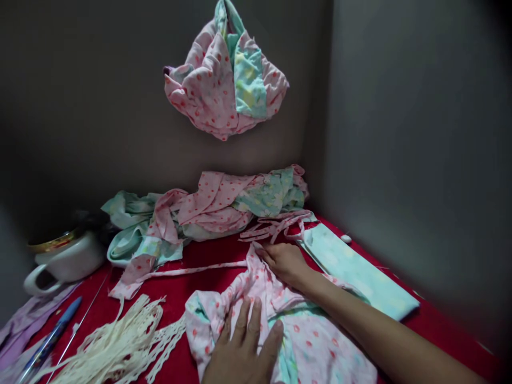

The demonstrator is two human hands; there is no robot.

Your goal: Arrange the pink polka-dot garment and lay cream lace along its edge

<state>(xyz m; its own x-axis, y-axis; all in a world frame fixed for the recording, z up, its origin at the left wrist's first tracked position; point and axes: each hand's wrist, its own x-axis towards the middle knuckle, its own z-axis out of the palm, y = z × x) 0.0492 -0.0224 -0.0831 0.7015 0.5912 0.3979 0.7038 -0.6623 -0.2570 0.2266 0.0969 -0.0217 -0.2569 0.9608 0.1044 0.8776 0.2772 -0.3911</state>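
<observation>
We've got the red-covered desk (200, 282) spread out under both hands, and across the front of it lies the pink dotted garment (320, 341) with its mint patches. Our left hand (240, 346) is palm down on it, fingers spread apart against the cloth. Our right hand (286, 261) is up at its far end, thumb and fingers closed on the gathered tip. Beyond those right fingers there's a rumpled pile of pink and mint fabric (220, 205), and well above them we see a bunched pink-and-mint piece (208, 90) hanging by a loop. Over to the right of the right fingers lies a folded mint cloth (356, 272), a long flat slab.

Left of our left fingers, here's the bundle of cream lace (124, 336), loose strands fanning out, and farther off that way the white mug (74, 261) and the purple cloth (32, 325). Between lace and purple cloth we spot the blue pen (54, 330). Just beyond the right fingertips, thin pink ties (276, 226); a narrow dotted strip (196, 269) runs left from the gathered tip.
</observation>
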